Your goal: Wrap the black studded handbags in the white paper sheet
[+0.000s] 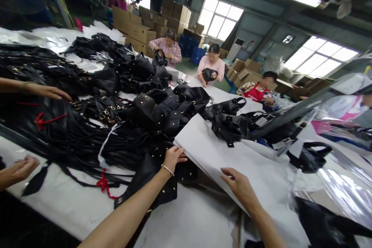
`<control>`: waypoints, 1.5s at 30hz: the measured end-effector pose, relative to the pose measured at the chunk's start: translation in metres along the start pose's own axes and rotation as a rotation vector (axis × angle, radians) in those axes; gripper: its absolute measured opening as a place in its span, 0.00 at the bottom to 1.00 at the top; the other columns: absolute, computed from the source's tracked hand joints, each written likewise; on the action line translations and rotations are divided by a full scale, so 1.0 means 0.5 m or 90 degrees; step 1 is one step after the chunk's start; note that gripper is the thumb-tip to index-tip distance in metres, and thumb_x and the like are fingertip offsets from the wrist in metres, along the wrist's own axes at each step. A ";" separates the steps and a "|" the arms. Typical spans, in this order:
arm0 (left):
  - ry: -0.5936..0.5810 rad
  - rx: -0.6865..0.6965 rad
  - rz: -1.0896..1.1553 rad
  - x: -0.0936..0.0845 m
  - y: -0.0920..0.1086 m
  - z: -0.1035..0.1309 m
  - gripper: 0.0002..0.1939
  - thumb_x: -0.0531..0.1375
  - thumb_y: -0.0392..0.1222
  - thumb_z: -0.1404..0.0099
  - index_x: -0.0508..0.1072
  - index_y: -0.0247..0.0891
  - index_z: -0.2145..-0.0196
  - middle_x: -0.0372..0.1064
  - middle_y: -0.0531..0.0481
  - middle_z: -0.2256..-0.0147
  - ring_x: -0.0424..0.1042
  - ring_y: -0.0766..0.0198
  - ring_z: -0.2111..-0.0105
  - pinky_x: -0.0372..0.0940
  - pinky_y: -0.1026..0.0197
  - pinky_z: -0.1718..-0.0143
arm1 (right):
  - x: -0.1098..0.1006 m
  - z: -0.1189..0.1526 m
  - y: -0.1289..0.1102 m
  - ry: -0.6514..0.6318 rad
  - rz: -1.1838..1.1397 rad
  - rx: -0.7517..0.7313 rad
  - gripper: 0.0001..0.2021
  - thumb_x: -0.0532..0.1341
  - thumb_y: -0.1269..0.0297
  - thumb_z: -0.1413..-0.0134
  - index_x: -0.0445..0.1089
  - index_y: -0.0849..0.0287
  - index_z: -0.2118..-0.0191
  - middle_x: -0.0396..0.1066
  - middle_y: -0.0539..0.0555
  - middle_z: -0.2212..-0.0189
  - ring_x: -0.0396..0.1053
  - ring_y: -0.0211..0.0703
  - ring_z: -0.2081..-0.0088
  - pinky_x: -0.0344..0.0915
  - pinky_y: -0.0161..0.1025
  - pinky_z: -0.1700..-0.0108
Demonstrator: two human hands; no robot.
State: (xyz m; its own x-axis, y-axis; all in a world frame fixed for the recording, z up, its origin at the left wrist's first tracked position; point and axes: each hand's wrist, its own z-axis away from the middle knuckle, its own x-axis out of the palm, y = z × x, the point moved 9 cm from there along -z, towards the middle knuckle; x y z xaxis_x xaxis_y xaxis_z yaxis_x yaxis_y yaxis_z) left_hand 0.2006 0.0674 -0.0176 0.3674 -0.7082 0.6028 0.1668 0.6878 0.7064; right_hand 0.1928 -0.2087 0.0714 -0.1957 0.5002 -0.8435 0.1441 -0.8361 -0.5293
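My left hand (173, 158), with a thin bracelet at the wrist, pinches the left corner of a stack of large white paper sheets (209, 147). My right hand (240, 186) is over the near edge of the sheets, fingers slightly bent and thumb apart, gripping nothing that I can see; whether its fingertips touch the paper cannot be told. Beneath my left forearm lies a black bag (157, 190) with gold studs, partly hidden. A small black handbag (228, 128) rests against the far edge of the paper.
Black bags (165, 108) and a heap of black straps (72, 131) with red ties cover the table's left. A co-worker's hands (21, 170) reach in from the left. A slanted metal post (285, 114) rises at right, near clear plastic (345, 190). Several people work across the table.
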 end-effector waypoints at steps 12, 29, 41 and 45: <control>-0.037 0.025 -0.066 -0.005 -0.012 -0.016 0.10 0.67 0.39 0.43 0.75 0.30 0.65 0.75 0.46 0.71 0.75 0.64 0.75 0.73 0.66 0.79 | 0.137 -0.153 -0.274 -0.004 0.130 -0.079 0.12 0.62 0.64 0.47 0.74 0.60 0.56 0.76 0.57 0.61 0.71 0.46 0.60 0.63 0.39 0.56; -0.011 0.088 -0.306 -0.008 0.001 -0.037 0.05 0.62 0.37 0.42 0.73 0.33 0.73 0.71 0.51 0.80 0.73 0.63 0.81 0.69 0.66 0.82 | 0.156 -0.188 -0.268 -0.065 0.001 -0.103 0.08 0.61 0.65 0.47 0.78 0.57 0.65 0.78 0.53 0.67 0.74 0.44 0.63 0.63 0.36 0.60; 0.002 0.140 -0.443 -0.013 0.006 -0.046 0.06 0.61 0.41 0.44 0.73 0.37 0.75 0.72 0.51 0.79 0.73 0.61 0.81 0.64 0.64 0.79 | 0.181 -0.199 -0.285 -0.107 0.201 -0.136 0.12 0.55 0.70 0.45 0.77 0.57 0.67 0.78 0.56 0.69 0.74 0.44 0.66 0.58 0.36 0.65; 0.000 0.143 -0.451 -0.013 0.007 -0.043 0.05 0.60 0.40 0.43 0.72 0.37 0.75 0.71 0.53 0.79 0.73 0.62 0.81 0.64 0.64 0.79 | 0.186 -0.200 -0.285 -0.085 0.222 -0.130 0.12 0.54 0.70 0.46 0.76 0.59 0.70 0.78 0.59 0.70 0.73 0.46 0.67 0.56 0.37 0.66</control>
State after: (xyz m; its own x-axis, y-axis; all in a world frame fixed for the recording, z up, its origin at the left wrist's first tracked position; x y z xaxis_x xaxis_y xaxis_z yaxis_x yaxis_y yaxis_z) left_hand 0.2185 0.0778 -0.0273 0.2409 -0.9702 -0.0256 0.1728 0.0170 0.9848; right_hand 0.2510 -0.0206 0.0589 -0.2224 0.1506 -0.9632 0.4108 -0.8815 -0.2327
